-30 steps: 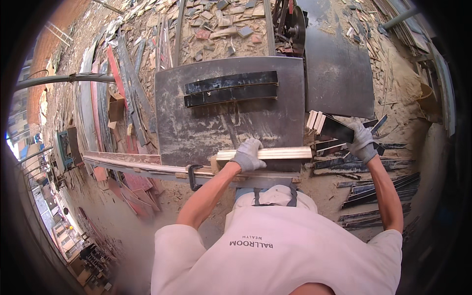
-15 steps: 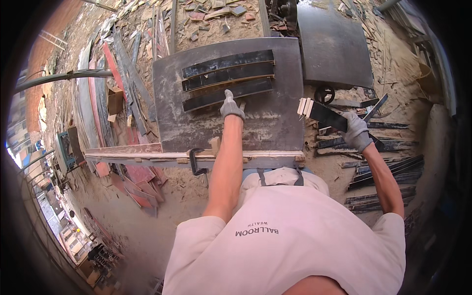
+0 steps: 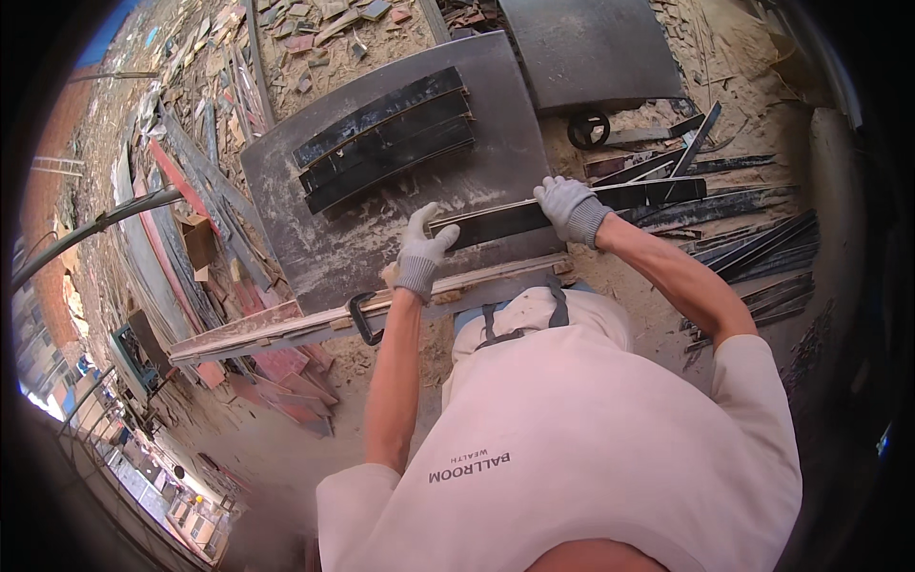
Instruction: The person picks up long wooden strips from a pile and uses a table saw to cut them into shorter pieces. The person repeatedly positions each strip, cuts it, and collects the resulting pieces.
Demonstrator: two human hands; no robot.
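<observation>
The grey-gloved right hand [image 3: 570, 206] is gripping a long black strip [image 3: 503, 224] over the grey tabletop [image 3: 334, 257]; the grey-gloved left hand [image 3: 424, 250] is spreading its fingers at its end, black boards [image 3: 386, 157] lying beyond, a black C-clamp [image 3: 358, 319] jutting nearby!

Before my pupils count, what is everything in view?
Table: one, dark grey, centre
Planks: at least two, black, table's far part
Strip: at least one, black, near hands
Rail: one, brown, table's near edge
Clamp: one, black, on rail
Metal plate: one, grey, upper right
Wheel: one, black, beside plate
Pipe: one, grey, left
Offcuts: many, black, right ground
Panels: several, red, lower left
Scraps: many, mixed, top
Shirt: one, pale, bottom
Left hand: one, gloved grey, strip's end
Right hand: one, gloved grey, on strip
</observation>
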